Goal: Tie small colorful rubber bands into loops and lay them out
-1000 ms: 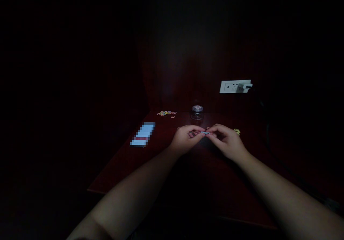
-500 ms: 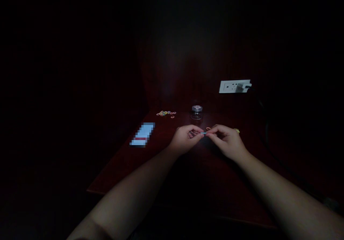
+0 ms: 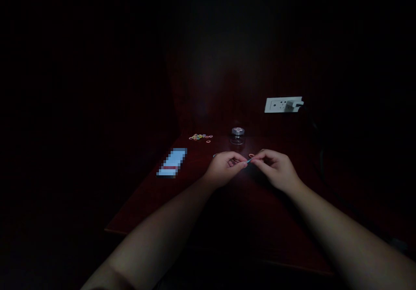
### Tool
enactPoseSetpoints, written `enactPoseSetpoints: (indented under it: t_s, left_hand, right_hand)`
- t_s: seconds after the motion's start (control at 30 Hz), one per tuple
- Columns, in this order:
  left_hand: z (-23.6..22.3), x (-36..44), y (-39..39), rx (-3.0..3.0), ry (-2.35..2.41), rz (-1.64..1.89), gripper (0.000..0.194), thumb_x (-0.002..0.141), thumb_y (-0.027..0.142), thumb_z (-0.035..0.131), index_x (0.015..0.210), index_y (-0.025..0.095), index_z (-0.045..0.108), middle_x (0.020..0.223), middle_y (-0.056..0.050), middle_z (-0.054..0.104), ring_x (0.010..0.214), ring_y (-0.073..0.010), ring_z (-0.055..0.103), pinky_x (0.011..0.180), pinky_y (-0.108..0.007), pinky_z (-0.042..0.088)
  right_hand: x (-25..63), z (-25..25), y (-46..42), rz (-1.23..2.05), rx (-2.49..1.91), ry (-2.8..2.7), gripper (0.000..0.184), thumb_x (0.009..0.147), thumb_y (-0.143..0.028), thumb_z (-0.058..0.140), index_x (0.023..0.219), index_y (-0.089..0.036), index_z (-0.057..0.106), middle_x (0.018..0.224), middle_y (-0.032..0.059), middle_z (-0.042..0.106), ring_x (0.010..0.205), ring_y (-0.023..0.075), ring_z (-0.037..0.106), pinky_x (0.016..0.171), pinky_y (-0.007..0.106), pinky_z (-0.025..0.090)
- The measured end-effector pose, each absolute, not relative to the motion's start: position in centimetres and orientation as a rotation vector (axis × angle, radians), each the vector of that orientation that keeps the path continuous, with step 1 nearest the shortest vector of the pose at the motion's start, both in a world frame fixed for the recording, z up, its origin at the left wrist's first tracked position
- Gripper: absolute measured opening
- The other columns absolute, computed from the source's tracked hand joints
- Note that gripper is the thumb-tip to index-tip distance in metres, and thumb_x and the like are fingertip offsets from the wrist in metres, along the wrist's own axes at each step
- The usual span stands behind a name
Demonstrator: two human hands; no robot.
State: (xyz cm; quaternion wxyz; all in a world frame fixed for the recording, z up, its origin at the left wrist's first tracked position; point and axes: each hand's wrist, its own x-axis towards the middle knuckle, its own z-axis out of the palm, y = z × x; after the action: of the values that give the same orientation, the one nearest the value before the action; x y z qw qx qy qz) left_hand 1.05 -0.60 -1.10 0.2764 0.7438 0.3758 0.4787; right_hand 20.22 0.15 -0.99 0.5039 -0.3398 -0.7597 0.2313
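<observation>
Between the fingertips of both hands a small blue hair tie (image 3: 248, 161) is pinched, seen as a short strip. My left hand (image 3: 225, 166) is closed on its left end, thumb against fingers. My right hand (image 3: 275, 169) pinches the other end. Just behind the right fingertips lies an orange hair tie (image 3: 251, 155), partly hidden. A bit of something blue (image 3: 214, 156) peeks out beyond the left hand, too small to make out. Past the hands stands a clear round jar (image 3: 238, 139) with a lid.
Several coloured hair ties (image 3: 199, 137) lie in a loose pile at the back left of the dark red table (image 3: 146, 207). A blurred phone-like slab (image 3: 172, 163) lies at the left. A wall socket (image 3: 283, 104) holds a plug with a dark cable. Surroundings are very dark.
The blue hair tie has tilted, its right end now higher. My right hand has shifted slightly, and the yellowish thing behind it no longer shows. My left hand has barely moved.
</observation>
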Motion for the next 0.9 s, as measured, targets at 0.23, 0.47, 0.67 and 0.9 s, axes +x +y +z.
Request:
enactPoseSetpoints:
  t_s: [0.23,0.47,0.67,0.9]
  left_hand:
    - [-1.1,1.0,-0.8,1.994,1.004,1.308,0.019,0.077,0.031,0.065,0.084,0.014,0.071,0.087,-0.005,0.070,0.063,-0.0094,0.054,0.059,-0.021,0.044]
    - [-1.9,1.1,-0.1,1.971,1.072,1.327,0.022,0.077,0.033,0.064,0.085,0.013,0.069,0.084,-0.005,0.069,0.061,-0.0087,0.053,0.056,-0.020,0.041]
    - [-2.2,1.1,0.2,1.939,1.057,1.367,0.021,0.075,0.032,0.066,0.084,0.013,0.067,0.080,-0.004,0.068,0.064,-0.0092,0.055,0.056,-0.019,0.041]
    - [-1.9,1.1,-0.1,1.953,1.037,1.314,0.020,0.075,0.032,0.066,0.083,0.013,0.067,0.078,-0.003,0.066,0.064,-0.0090,0.053,0.056,-0.019,0.039]
  right_hand:
    - [20.9,-0.5,0.8,0.660,-0.846,-1.730,0.023,0.075,-0.037,0.069,0.068,-0.016,0.065,0.059,0.0028,0.063,0.054,0.0140,0.056,0.052,0.026,0.044]
    - [19.8,-1.4,0.2,0.804,-0.827,-1.890,0.024,0.080,-0.038,0.063,0.078,-0.015,0.067,0.062,0.0025,0.062,0.055,0.0128,0.055,0.053,0.025,0.044]
    - [19.8,-1.8,0.5,0.809,-0.840,-1.894,0.023,0.082,-0.038,0.061,0.086,-0.016,0.067,0.065,0.0030,0.063,0.055,0.0133,0.054,0.055,0.027,0.045]
    - [19.9,-1.8,0.8,0.724,-0.858,-1.835,0.019,0.081,-0.037,0.063,0.078,-0.019,0.065,0.072,0.0052,0.065,0.069,0.0183,0.060,0.059,0.029,0.046]
